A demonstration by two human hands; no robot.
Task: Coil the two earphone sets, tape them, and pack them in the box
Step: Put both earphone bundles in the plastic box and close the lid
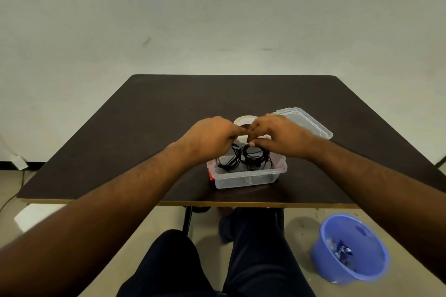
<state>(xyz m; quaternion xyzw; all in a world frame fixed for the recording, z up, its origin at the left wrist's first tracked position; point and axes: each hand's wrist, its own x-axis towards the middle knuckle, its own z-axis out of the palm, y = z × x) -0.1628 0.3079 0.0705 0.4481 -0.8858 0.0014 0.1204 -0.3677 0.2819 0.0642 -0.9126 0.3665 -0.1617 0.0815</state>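
**The wires could get tangled or slip out**

I see both hands close together, just above the clear box (pixel 246 177) on the dark table (pixel 144 128). My left hand (pixel 212 138) has its fingers curled, and black wires hang down from under it. My right hand (pixel 277 136) is curled too, with its thumb pinching where the wires meet. The black earphones (pixel 243 158) hang in loose loops from both hands, and the bottoms of the loops dip inside the box. I cannot tell if any tape is on them yet.

The tape roll (pixel 244 120) sits just behind my hands, partly hidden. The box lid (pixel 306 120) lies behind the box to the right. A blue bucket (pixel 350 248) is on the floor.

I think the two sets could knot together, because their loops hang side by side and touch. If one pinch lets go, the loops may spring open. A loop could also catch on the box rim.
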